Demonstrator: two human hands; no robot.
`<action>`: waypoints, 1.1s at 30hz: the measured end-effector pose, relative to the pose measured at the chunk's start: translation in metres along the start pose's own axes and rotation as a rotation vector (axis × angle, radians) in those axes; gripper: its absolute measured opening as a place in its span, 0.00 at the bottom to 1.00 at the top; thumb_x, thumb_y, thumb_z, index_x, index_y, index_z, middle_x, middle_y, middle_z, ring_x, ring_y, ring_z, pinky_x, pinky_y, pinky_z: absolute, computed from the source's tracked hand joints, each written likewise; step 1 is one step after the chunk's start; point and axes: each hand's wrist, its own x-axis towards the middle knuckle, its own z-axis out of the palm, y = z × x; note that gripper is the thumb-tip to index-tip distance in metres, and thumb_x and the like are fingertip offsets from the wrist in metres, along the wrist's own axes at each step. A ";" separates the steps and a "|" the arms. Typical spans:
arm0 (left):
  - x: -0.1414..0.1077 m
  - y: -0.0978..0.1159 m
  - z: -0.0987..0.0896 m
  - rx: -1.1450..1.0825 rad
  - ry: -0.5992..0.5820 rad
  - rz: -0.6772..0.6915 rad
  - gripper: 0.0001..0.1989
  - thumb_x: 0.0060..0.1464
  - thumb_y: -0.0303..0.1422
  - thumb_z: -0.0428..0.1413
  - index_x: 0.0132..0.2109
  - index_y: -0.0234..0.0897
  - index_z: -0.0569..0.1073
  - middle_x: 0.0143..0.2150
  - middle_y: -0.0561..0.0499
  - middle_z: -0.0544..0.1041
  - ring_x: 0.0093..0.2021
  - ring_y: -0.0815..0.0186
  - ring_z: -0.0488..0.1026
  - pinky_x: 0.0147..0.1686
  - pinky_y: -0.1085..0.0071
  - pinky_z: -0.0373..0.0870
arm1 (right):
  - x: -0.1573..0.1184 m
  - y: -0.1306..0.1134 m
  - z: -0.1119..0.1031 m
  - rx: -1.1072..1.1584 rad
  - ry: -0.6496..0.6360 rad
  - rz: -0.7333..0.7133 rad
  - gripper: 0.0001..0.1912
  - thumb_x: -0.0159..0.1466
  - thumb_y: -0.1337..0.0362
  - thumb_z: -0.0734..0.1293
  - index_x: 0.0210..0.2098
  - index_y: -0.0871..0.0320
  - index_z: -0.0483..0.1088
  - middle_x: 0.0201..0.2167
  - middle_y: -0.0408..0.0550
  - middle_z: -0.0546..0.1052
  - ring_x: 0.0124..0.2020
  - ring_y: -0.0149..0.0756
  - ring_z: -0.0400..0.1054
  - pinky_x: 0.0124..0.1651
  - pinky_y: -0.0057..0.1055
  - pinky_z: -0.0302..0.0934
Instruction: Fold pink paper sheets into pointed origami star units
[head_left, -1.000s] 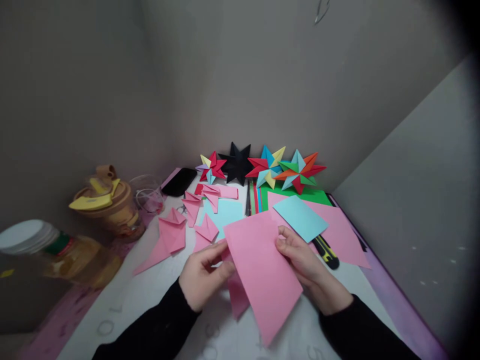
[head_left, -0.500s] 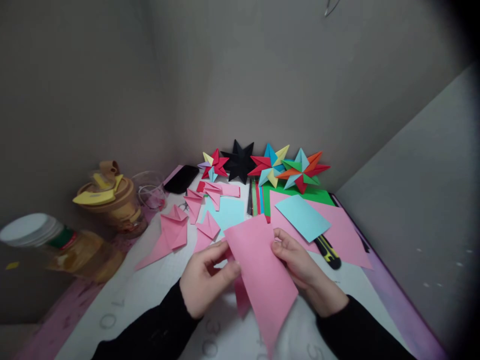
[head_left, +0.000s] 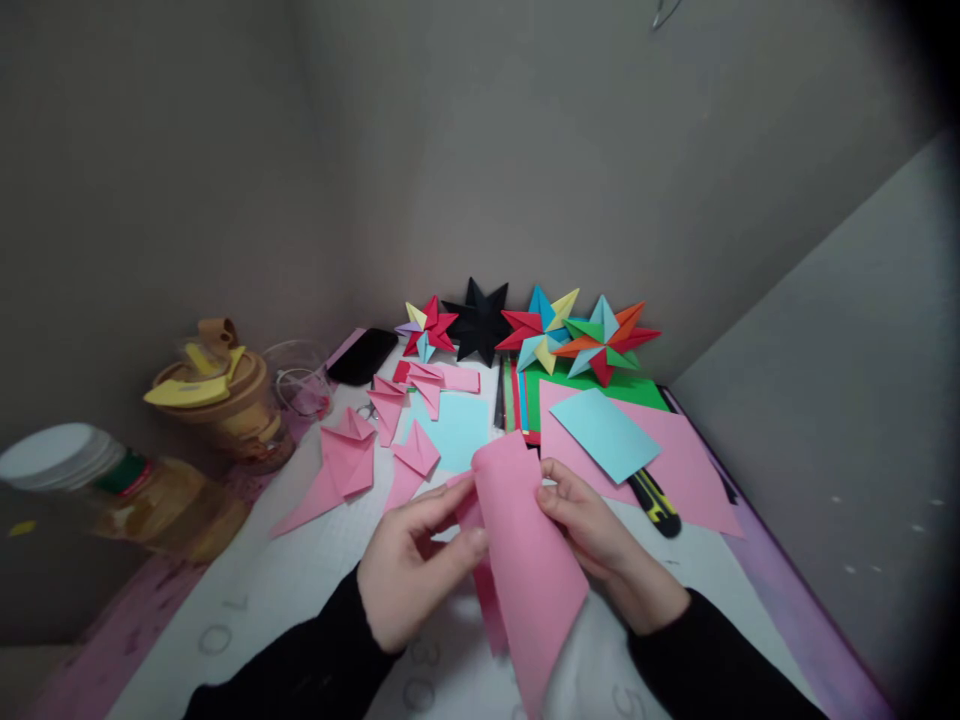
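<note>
The pink paper (head_left: 532, 575) is in the air above the near middle of the white table cover (head_left: 300, 600), between the two hands, and it looks only partly shaped: the upper end rolls over in a soft curve, the broad front face shows no sharp crease, and a narrower pink part hangs behind it on the left. It is matte and plain, its lower end tapering towards the bottom of the view. The left hand (head_left: 412, 570) pinches its left side between thumb and fingers; the right hand (head_left: 607, 545) has its thumb and curled fingers closed on the right edge, though the fingertips behind the sheet cannot be made out. Beyond the left hand lie pieces that are already folded: a large pink folded piece (head_left: 350, 462), a smaller pink folded piece (head_left: 416, 455), and further back two slim pink folded pieces (head_left: 388, 405). Light blue paper (head_left: 461, 425) lies just beside these, flat. Past the right hand, a light blue sheet (head_left: 606, 435) rests on a large pink sheet (head_left: 697, 475), both unfolded, with a black-and-yellow utility knife (head_left: 658, 510) partly under the blue one. Along the wall stand one black star (head_left: 478, 322) and three multicoloured stars (head_left: 604, 342), which look finished.
</note>
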 end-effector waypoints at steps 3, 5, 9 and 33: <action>-0.001 0.000 0.001 0.010 0.013 -0.003 0.22 0.53 0.36 0.58 0.56 0.43 0.71 0.58 0.48 0.71 0.56 0.55 0.67 0.46 0.66 0.74 | 0.001 0.001 0.000 -0.008 -0.001 -0.006 0.12 0.57 0.60 0.72 0.36 0.55 0.65 0.32 0.42 0.76 0.28 0.30 0.70 0.32 0.27 0.63; -0.001 0.000 0.001 0.021 0.023 -0.008 0.22 0.53 0.36 0.58 0.56 0.44 0.71 0.58 0.48 0.71 0.57 0.55 0.67 0.45 0.67 0.74 | 0.001 0.001 0.000 -0.011 -0.001 -0.003 0.13 0.56 0.60 0.72 0.36 0.55 0.65 0.31 0.42 0.75 0.27 0.30 0.69 0.32 0.27 0.63; 0.000 0.000 0.001 0.012 0.022 -0.016 0.23 0.54 0.36 0.58 0.57 0.40 0.70 0.58 0.46 0.70 0.58 0.54 0.66 0.47 0.65 0.73 | 0.001 0.001 -0.001 -0.027 0.002 0.007 0.14 0.56 0.59 0.72 0.37 0.54 0.65 0.32 0.43 0.76 0.28 0.32 0.70 0.33 0.29 0.63; 0.001 0.002 0.002 -0.322 -0.114 -0.178 0.22 0.50 0.41 0.61 0.51 0.39 0.75 0.42 0.45 0.79 0.36 0.64 0.74 0.36 0.71 0.71 | -0.002 0.001 0.007 0.013 -0.007 0.065 0.15 0.54 0.59 0.73 0.38 0.56 0.68 0.35 0.46 0.76 0.32 0.35 0.71 0.37 0.31 0.65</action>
